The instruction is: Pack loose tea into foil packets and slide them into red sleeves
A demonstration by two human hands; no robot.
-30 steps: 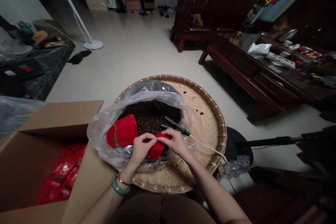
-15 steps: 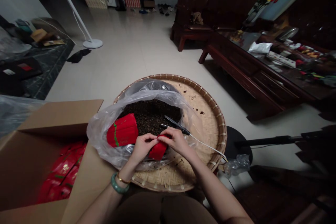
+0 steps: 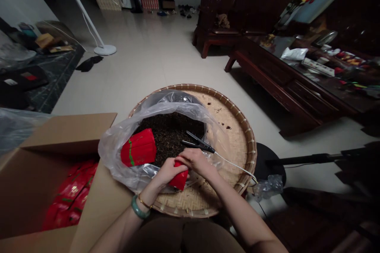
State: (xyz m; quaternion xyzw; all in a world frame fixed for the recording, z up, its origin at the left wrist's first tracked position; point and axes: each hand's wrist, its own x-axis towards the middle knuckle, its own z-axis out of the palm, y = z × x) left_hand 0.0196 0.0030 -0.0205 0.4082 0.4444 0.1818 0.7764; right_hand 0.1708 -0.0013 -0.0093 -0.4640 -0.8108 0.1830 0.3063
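Note:
A small red packet [image 3: 179, 180] is gripped by my left hand [image 3: 167, 172], thumb across its near face. My right hand [image 3: 197, 161] has its fingers closed at the packet's top edge, partly hiding it. Both hands are over the near side of an open clear plastic bag [image 3: 111, 154] holding dark loose leaf [image 3: 169, 136] that looks like tea. Left of my hands, a bundle of flat red packets [image 3: 142, 148] lies on the leaf. Just beyond my right hand rests a black two-armed tool [image 3: 204, 145] like a hair straightener, its white cord running right.
The bag sits on a round woven bamboo tray [image 3: 234, 142] with scattered leaf bits. At left stands an open cardboard box [image 3: 101, 197] with several red packets [image 3: 71, 189] inside. A black stand base [image 3: 268, 158] and crumpled clear plastic [image 3: 270, 187] are right of the tray.
The red packet has turned more upright and moved slightly nearer to me. My left hand has shifted from pinching its top to gripping its side. My right hand stays at the top.

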